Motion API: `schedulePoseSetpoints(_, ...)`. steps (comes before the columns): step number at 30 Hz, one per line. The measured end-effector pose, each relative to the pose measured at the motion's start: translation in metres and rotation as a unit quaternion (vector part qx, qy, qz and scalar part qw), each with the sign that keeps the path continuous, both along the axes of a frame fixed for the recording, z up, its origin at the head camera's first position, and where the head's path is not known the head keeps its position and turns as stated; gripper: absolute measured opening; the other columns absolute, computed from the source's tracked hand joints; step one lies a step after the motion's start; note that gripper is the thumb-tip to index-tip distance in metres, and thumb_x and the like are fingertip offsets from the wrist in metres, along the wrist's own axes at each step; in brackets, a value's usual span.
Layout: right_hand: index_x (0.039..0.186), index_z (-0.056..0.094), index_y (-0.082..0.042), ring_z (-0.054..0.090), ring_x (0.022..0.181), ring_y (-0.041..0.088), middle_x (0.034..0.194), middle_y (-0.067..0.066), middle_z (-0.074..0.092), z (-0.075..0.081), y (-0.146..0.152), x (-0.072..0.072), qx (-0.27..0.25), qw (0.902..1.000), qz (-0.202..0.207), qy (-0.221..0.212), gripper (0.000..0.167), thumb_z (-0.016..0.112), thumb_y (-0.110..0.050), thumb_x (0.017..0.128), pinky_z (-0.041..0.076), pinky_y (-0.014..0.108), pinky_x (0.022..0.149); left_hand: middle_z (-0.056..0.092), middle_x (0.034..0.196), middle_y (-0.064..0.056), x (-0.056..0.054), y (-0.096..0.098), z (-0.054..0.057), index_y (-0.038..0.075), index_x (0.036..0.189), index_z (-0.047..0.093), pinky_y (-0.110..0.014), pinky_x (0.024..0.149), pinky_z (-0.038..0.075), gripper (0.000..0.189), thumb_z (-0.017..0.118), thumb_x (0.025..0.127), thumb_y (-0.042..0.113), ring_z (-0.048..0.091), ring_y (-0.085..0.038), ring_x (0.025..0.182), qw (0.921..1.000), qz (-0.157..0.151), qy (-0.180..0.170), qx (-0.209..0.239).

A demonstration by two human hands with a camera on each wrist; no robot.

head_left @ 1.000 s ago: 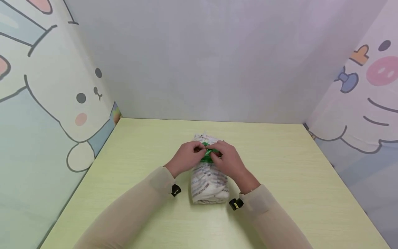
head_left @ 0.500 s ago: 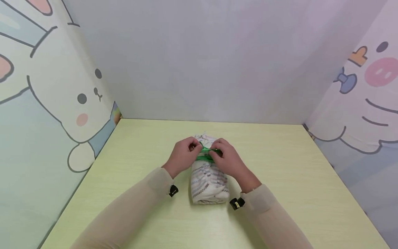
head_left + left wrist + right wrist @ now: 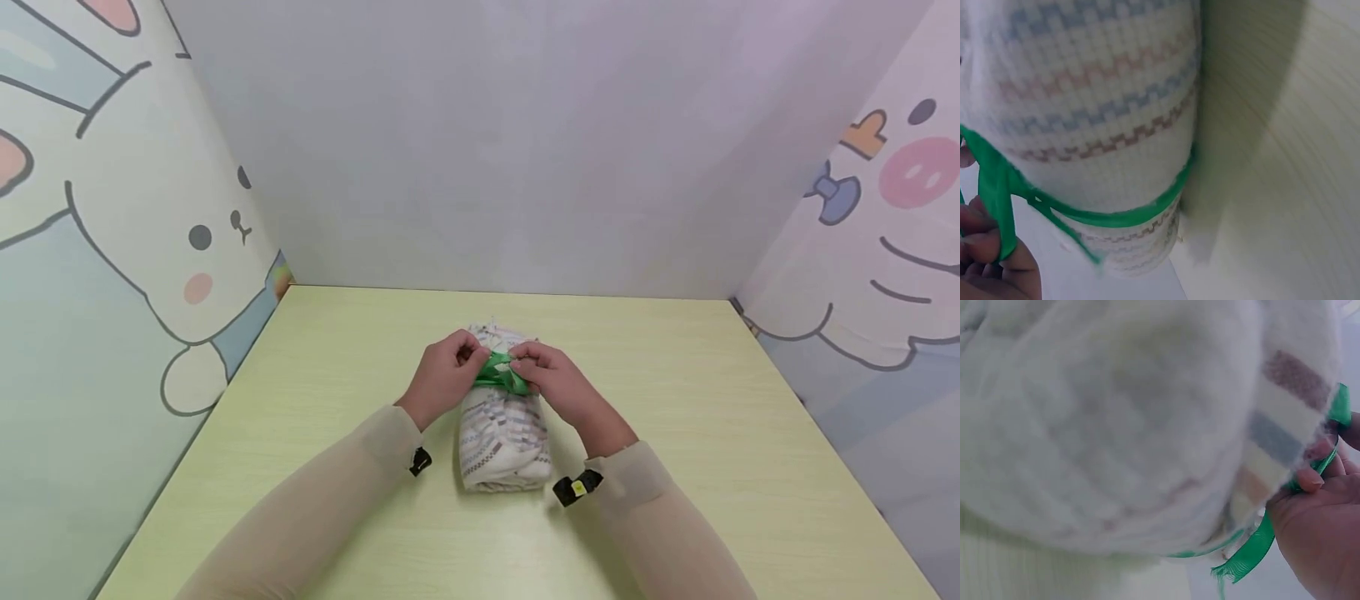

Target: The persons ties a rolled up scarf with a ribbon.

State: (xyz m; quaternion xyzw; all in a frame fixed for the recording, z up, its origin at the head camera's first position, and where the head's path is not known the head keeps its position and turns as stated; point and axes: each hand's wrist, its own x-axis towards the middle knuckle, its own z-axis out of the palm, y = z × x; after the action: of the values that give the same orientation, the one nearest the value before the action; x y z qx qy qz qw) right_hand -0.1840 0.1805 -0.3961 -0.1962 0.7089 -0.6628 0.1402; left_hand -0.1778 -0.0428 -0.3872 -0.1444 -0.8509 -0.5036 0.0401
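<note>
A rolled white towel (image 3: 506,442) with checked bands in blue, brown and pink lies lengthwise on the table. Around its upper half runs a green ribbon (image 3: 501,382), crossing the towel's side in the left wrist view. My left hand (image 3: 446,375) pinches part of the ribbon between thumb and fingers, on the left of the towel. From the right, my right hand (image 3: 562,383) holds another part of it by the fingertips. A frayed ribbon end (image 3: 1244,565) hangs loose below the right hand. The crossing between the hands is partly hidden by the fingers.
The pale wood-look table (image 3: 337,350) meets a plain backdrop (image 3: 510,150) at its far edge. Side panels carry a cartoon rabbit (image 3: 157,217) and a cartoon pig (image 3: 900,242).
The ribbon was drawn taut between both hands half a second ago; now it forms a loop with a drooping strip. My right hand has shifted slightly right and its fingers have regripped.
</note>
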Motion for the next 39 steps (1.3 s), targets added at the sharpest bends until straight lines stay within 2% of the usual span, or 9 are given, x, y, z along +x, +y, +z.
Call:
schedulePoseSetpoints(6, 0.134, 0.050, -0.004, 0.058, 0.085, 0.014, 0.098, 0.000, 0.069, -0.007, 0.005, -0.003, -0.153, 0.9850, 0.056, -0.057, 0.041, 0.038, 0.010, 0.097, 0.047, 0.027, 0.079, 0.057, 0.077, -0.002, -0.001, 0.000, -0.001, 0.014, 0.094, 0.062, -0.034, 0.068, 0.045, 0.018, 0.063, 0.105, 0.028, 0.052, -0.020, 0.071, 1.0000, -0.003, -0.006, 0.002)
schedulePoseSetpoints(10, 0.129, 0.054, -0.011, 0.066, 0.101, 0.016, 0.110, 0.002, 0.072, -0.013, 0.004, -0.002, -0.171, 0.9824, 0.067, -0.035, 0.044, 0.041, 0.015, 0.096, 0.053, 0.030, 0.089, 0.058, 0.081, -0.002, 0.000, 0.001, 0.000, 0.014, 0.095, 0.062, -0.034, 0.069, 0.045, 0.018, 0.063, 0.105, 0.029, 0.053, -0.020, 0.074, 0.9997, 0.000, -0.022, 0.007)
schedulePoseSetpoints(14, 0.122, 0.060, -0.010, 0.066, 0.104, 0.016, 0.112, 0.000, 0.071, -0.017, 0.000, -0.001, -0.140, 0.9897, 0.027, -0.001, 0.030, 0.052, 0.010, 0.101, 0.055, 0.029, 0.087, 0.059, 0.082, -0.002, 0.001, 0.001, 0.000, 0.015, 0.095, 0.063, -0.034, 0.069, 0.045, 0.015, 0.062, 0.104, 0.027, 0.053, -0.020, 0.075, 0.9993, 0.002, -0.034, 0.013)
schedulePoseSetpoints(19, 0.119, 0.061, 0.002, 0.065, 0.099, 0.017, 0.109, 0.002, 0.071, -0.017, -0.006, 0.001, -0.092, 0.9942, -0.050, 0.024, 0.020, 0.058, 0.006, 0.100, 0.056, 0.027, 0.082, 0.061, 0.087, -0.003, 0.001, 0.001, 0.000, 0.014, 0.097, 0.064, -0.033, 0.072, 0.048, 0.003, 0.061, 0.098, 0.015, 0.055, -0.020, 0.078, 0.9987, 0.003, -0.041, 0.030)
schedulePoseSetpoints(24, 0.109, 0.062, 0.003, 0.056, 0.079, 0.016, 0.089, 0.005, 0.062, -0.015, -0.012, 0.004, -0.053, 0.9912, -0.115, 0.039, 0.010, 0.059, -0.002, 0.101, 0.050, 0.025, 0.070, 0.064, 0.086, -0.002, 0.001, 0.001, 0.001, 0.012, 0.095, 0.064, -0.033, 0.073, 0.051, 0.005, 0.068, 0.093, 0.012, 0.058, -0.019, 0.077, 0.9989, 0.009, -0.040, 0.021)
schedulePoseSetpoints(26, 0.105, 0.061, 0.002, 0.050, 0.073, 0.017, 0.081, 0.007, 0.055, -0.014, -0.015, 0.006, -0.055, 0.9895, -0.127, 0.042, 0.011, 0.056, -0.008, 0.105, 0.045, 0.026, 0.066, 0.065, 0.083, -0.001, 0.002, 0.002, 0.001, 0.013, 0.092, 0.063, -0.033, 0.072, 0.052, 0.008, 0.070, 0.093, 0.014, 0.059, -0.019, 0.075, 0.9991, 0.016, -0.038, 0.009)
schedulePoseSetpoints(31, 0.093, 0.051, 0.001, 0.040, 0.065, 0.020, 0.073, 0.010, 0.045, -0.012, -0.018, 0.009, -0.074, 0.9882, -0.126, 0.046, 0.037, 0.042, -0.029, 0.113, 0.038, 0.030, 0.064, 0.058, 0.073, 0.001, 0.003, 0.003, -0.002, 0.015, 0.084, 0.058, -0.034, 0.067, 0.048, 0.019, 0.069, 0.097, 0.023, 0.054, -0.017, 0.068, 0.9985, 0.031, -0.031, -0.032)
schedulePoseSetpoints(35, 0.085, 0.049, -0.006, 0.040, 0.063, 0.018, 0.070, 0.008, 0.046, -0.011, -0.019, 0.010, -0.103, 0.9833, -0.150, 0.014, 0.044, 0.040, -0.039, 0.113, 0.038, 0.029, 0.063, 0.049, 0.066, 0.000, 0.003, 0.005, -0.006, 0.015, 0.077, 0.055, -0.034, 0.063, 0.044, 0.029, 0.063, 0.102, 0.025, 0.049, -0.017, 0.063, 0.9968, 0.018, -0.002, -0.078)
schedulePoseSetpoints(39, 0.086, 0.050, -0.009, 0.046, 0.065, 0.017, 0.069, 0.006, 0.051, -0.011, -0.021, 0.009, -0.163, 0.9688, -0.182, -0.041, 0.038, 0.040, -0.034, 0.113, 0.041, 0.028, 0.064, 0.056, 0.077, 0.001, 0.005, 0.008, -0.006, 0.016, 0.084, 0.062, -0.035, 0.066, 0.046, 0.022, 0.059, 0.105, 0.023, 0.053, -0.018, 0.070, 0.9940, 0.015, 0.022, -0.106)
